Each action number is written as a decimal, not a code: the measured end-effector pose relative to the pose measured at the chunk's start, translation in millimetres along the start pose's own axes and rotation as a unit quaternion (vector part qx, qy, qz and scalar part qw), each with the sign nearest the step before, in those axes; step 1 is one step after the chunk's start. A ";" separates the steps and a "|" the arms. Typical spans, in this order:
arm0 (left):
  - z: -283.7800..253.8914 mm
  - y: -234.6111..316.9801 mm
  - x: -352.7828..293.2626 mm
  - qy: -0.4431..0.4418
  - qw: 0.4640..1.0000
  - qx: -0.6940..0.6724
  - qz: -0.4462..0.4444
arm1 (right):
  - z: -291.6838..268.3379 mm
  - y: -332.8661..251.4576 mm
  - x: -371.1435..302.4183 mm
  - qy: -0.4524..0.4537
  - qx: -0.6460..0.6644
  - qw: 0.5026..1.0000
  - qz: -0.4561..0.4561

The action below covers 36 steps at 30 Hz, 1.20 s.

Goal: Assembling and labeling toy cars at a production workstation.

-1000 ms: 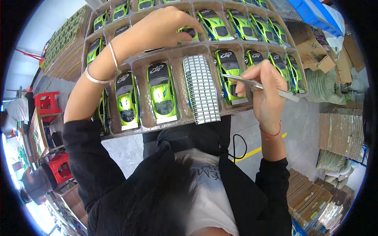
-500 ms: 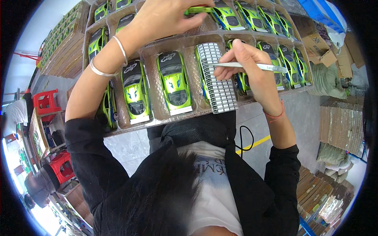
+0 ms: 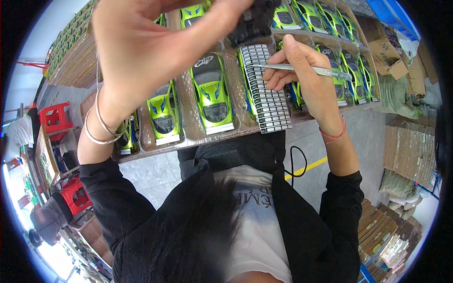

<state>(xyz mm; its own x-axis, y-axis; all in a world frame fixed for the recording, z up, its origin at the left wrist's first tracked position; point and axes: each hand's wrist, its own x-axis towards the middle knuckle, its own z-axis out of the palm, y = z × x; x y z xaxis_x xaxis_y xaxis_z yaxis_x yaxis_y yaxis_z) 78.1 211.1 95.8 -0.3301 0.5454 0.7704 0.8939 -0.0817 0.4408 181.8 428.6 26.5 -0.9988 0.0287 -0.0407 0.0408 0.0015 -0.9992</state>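
My left hand [image 3: 141, 52], raised close to the camera, grips a toy car [image 3: 253, 21] by its end; its black underside faces me, and the fingertips are cut off by the top edge. In my right hand [image 3: 306, 70] is a pair of metal tweezers [image 3: 325, 71], held like a pen with the tip pointing left. The tip lies over a sheet of small black-and-white stickers [image 3: 270, 94]. This sheet rests on the tray, partly covering a green car. Beside it a green toy car with a black roof [image 3: 211, 94] sits in its compartment.
A clear plastic tray [image 3: 188, 140] holds rows of green cars in front of me. Stacked trays of cars [image 3: 71, 52] stand at the far left, near red stools [image 3: 55, 121]. At right are an open carton [image 3: 387, 56] and flattened cardboard stacks [image 3: 408, 148].
My left hand has come up nearer the camera, and the car in it has turned so its underside shows. My right hand has shifted slightly right with the tweezers.
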 end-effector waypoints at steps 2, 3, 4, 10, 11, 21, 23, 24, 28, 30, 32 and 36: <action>6.5 11.4 -0.1 0.003 0.999 0.030 -0.043 | 0.9 -0.8 1.1 -0.005 0.003 1.000 -0.001; 7.7 8.4 -1.6 -0.010 0.999 0.014 -0.048 | 0.8 -0.2 2.0 -0.006 0.002 1.000 0.000; 7.7 10.3 -1.4 -0.009 0.999 0.014 -0.048 | 0.6 0.3 3.0 -0.011 -0.020 1.000 -0.004; 8.0 27.6 -4.7 -0.028 0.982 -0.021 -0.188 | -10.4 -5.0 -4.0 0.014 -0.001 0.987 -0.161; 12.3 23.0 -12.3 -0.025 0.985 -0.014 -0.169 | -14.9 -7.2 -5.1 0.011 0.018 0.963 -0.269; 18.8 28.4 -21.0 -0.047 0.994 0.075 -0.058 | 3.7 -45.1 -18.5 -0.005 0.000 0.955 -0.296; 18.2 29.6 -21.4 -0.046 0.994 0.077 -0.062 | 4.1 -44.9 -17.4 -0.007 0.006 0.956 -0.293; 18.8 28.9 -21.4 -0.047 0.994 0.073 -0.064 | 3.3 -44.3 -16.9 -0.009 0.005 0.955 -0.297; 20.0 27.6 -22.6 -0.041 0.995 0.069 -0.066 | 5.2 -44.5 -17.9 -0.005 -0.003 0.958 -0.287; 18.4 27.6 -23.5 -0.051 0.993 0.087 -0.056 | 6.0 -45.4 -17.9 -0.004 -0.008 0.959 -0.283; 19.1 26.3 -24.4 -0.048 0.994 0.086 -0.051 | 6.3 -44.8 -18.0 -0.002 -0.013 0.960 -0.279; 19.0 26.0 -24.6 -0.050 0.994 0.085 -0.052 | 7.2 -43.7 -18.2 0.009 0.006 0.961 -0.275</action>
<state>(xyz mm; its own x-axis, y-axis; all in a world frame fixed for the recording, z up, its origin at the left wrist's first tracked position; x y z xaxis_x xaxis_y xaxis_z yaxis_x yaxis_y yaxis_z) 115.3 211.4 79.5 -0.3984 0.6242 0.6721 0.8979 0.1156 0.4248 198.0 420.8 70.9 -0.8685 0.0433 0.4938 -0.4939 0.0102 -0.8695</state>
